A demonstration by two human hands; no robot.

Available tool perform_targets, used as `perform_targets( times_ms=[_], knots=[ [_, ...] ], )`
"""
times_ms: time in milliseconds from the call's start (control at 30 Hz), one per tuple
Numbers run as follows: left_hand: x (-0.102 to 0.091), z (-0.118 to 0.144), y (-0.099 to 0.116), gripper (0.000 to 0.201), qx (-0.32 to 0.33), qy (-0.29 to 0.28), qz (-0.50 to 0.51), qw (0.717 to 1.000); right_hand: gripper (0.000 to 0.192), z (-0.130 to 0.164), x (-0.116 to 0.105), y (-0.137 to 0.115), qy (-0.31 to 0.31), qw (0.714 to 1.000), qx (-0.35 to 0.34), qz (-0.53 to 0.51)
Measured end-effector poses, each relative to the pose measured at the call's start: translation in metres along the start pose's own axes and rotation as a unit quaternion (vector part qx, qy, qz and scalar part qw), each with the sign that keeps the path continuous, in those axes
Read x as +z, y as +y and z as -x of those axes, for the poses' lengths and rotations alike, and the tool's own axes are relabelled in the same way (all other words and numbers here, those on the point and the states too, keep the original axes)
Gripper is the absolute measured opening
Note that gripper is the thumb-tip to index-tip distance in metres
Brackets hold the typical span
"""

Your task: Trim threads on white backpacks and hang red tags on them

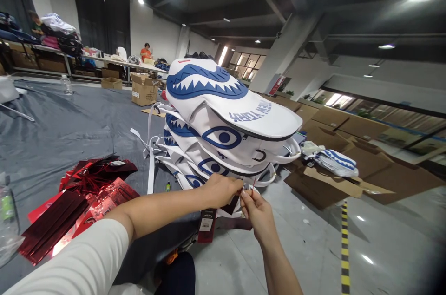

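Observation:
A stack of white backpacks [223, 118] with blue shark-mouth and eye prints stands on the floor in front of me. My left hand [219, 190] pinches at a zipper pull at the stack's lower front. A dark red hang tag [206, 225] dangles just below it. My right hand [256, 209] holds the thin red string [253, 185] of the tag, fingertips almost touching the left hand's.
A heap of red hang tags [80, 202] lies on the grey sheet [69, 123] at my left. Flattened cardboard [334, 179] and another bag lie to the right. Boxes [143, 88], tables and seated people are far back. A yellow-black floor stripe [344, 248] runs at right.

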State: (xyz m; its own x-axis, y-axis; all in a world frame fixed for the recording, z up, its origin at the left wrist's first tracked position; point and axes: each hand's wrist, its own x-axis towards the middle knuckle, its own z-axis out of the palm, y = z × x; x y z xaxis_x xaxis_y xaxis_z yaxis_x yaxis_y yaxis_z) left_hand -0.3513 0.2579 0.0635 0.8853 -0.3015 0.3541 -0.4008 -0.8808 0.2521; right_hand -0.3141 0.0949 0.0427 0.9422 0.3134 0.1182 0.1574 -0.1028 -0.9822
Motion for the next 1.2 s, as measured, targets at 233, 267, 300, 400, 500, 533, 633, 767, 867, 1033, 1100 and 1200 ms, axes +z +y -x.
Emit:
perform_targets(
  times_ms=[233, 267, 300, 400, 500, 533, 633, 767, 867, 1033, 1100, 1200],
  knots=[
    [0.001, -0.001, -0.002, 0.015, 0.013, -0.01, -0.001, 1.0, 0.061, 0.001, 0.001, -0.002, 0.005, 1.0, 0.007, -0.002],
    [0.002, -0.001, -0.002, 0.015, 0.012, -0.005, -0.001, 1.0, 0.062, 0.001, 0.002, -0.002, 0.009, 1.0, 0.011, -0.006],
    [0.003, -0.001, -0.003, 0.016, 0.015, -0.003, 0.003, 1.0, 0.062, 0.001, 0.002, -0.002, 0.013, 1.0, 0.011, -0.008],
    [0.004, -0.001, -0.004, 0.016, 0.031, -0.016, 0.015, 0.999, 0.06, 0.001, 0.002, -0.002, 0.016, 1.0, 0.002, -0.006],
    [0.006, -0.002, -0.004, 0.018, 0.024, -0.004, 0.006, 1.0, 0.061, -0.001, 0.003, 0.0, 0.015, 1.0, 0.003, -0.015],
    [0.007, -0.002, -0.005, 0.019, 0.018, 0.005, 0.013, 1.0, 0.061, -0.001, 0.003, 0.0, 0.019, 1.0, 0.005, -0.02],
    [0.008, 0.001, -0.005, 0.021, 0.006, 0.04, 0.063, 0.997, 0.066, 0.0, 0.005, 0.0, 0.049, 0.998, -0.006, -0.039],
    [0.007, 0.008, -0.003, 0.028, -0.045, 0.155, 0.206, 0.965, 0.059, 0.011, 0.011, -0.002, 0.096, 0.993, -0.048, -0.038],
    [0.007, 0.014, 0.002, 0.023, -0.073, 0.194, 0.349, 0.914, 0.042, 0.02, 0.02, -0.002, 0.064, 0.997, -0.053, 0.007],
    [0.01, 0.02, 0.009, 0.016, -0.102, 0.205, 0.483, 0.845, 0.039, 0.028, 0.037, 0.004, -0.001, 0.991, -0.105, 0.079],
    [0.009, 0.02, 0.01, 0.033, -0.12, 0.223, 0.526, 0.812, 0.04, 0.028, 0.042, 0.005, -0.002, 0.988, -0.125, 0.091],
    [0.005, 0.021, 0.01, 0.027, -0.133, 0.235, 0.527, 0.806, 0.038, 0.028, 0.048, 0.002, 0.007, 0.983, -0.15, 0.105]
  ],
)
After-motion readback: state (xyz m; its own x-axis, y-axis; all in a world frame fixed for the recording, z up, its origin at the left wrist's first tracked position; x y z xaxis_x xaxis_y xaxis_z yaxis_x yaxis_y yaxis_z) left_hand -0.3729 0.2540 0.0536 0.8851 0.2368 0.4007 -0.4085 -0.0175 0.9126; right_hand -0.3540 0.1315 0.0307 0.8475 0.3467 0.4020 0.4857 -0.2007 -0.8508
